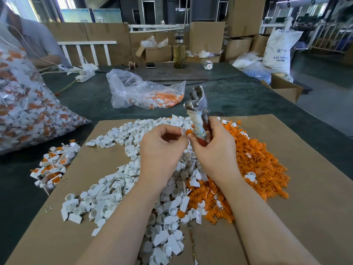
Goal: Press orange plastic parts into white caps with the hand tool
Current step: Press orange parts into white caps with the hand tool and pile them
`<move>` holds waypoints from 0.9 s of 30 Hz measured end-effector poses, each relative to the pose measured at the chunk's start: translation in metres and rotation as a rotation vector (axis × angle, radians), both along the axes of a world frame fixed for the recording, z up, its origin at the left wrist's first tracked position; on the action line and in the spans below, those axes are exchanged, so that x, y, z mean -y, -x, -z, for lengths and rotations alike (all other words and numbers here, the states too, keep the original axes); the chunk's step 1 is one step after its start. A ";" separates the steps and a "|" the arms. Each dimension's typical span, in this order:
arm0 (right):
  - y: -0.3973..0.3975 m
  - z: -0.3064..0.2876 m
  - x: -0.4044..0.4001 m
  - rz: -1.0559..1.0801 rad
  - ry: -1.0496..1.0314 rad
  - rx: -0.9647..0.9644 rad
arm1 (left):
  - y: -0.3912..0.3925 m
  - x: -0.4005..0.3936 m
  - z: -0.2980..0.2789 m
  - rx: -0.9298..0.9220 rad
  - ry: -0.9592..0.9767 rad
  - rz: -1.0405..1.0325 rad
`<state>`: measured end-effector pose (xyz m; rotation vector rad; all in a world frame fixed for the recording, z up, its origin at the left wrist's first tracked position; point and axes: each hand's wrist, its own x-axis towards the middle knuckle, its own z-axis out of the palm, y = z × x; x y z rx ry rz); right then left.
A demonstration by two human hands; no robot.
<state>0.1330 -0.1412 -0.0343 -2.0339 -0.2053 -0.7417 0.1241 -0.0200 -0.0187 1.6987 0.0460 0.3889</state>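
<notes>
A small white plastic cap [183, 131] with an orange plastic part [188, 132] is pinched by the left hand [162, 148]. Just beside it, the cloth-wrapped metal hand tool [198, 119] is gripped upright by the right hand [215, 148].

White sack [280, 48] beyond the table's far right corner reads "ABS RESIN". Smaller print under its logo is unreadable.

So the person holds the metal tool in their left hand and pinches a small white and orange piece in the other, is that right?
Not quite. The head view shows the hand tool gripped in the right hand, its metal head pointing up. It is the left hand that pinches the small white cap with the orange part.
</notes>
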 end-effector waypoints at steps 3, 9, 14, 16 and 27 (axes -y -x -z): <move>0.001 -0.001 0.000 -0.020 0.005 -0.016 | -0.001 0.000 0.002 0.011 -0.004 -0.006; 0.002 -0.004 0.002 -0.093 0.024 -0.090 | -0.002 -0.003 0.004 0.007 -0.036 -0.016; 0.004 -0.013 0.016 -0.328 -0.045 -0.238 | -0.004 -0.007 0.001 -0.042 0.068 -0.001; 0.003 -0.014 0.023 -0.379 -0.017 -0.300 | -0.005 -0.011 -0.001 -0.036 0.148 0.027; 0.002 -0.011 0.028 -0.402 0.222 -0.433 | -0.009 -0.019 -0.002 0.043 0.275 0.089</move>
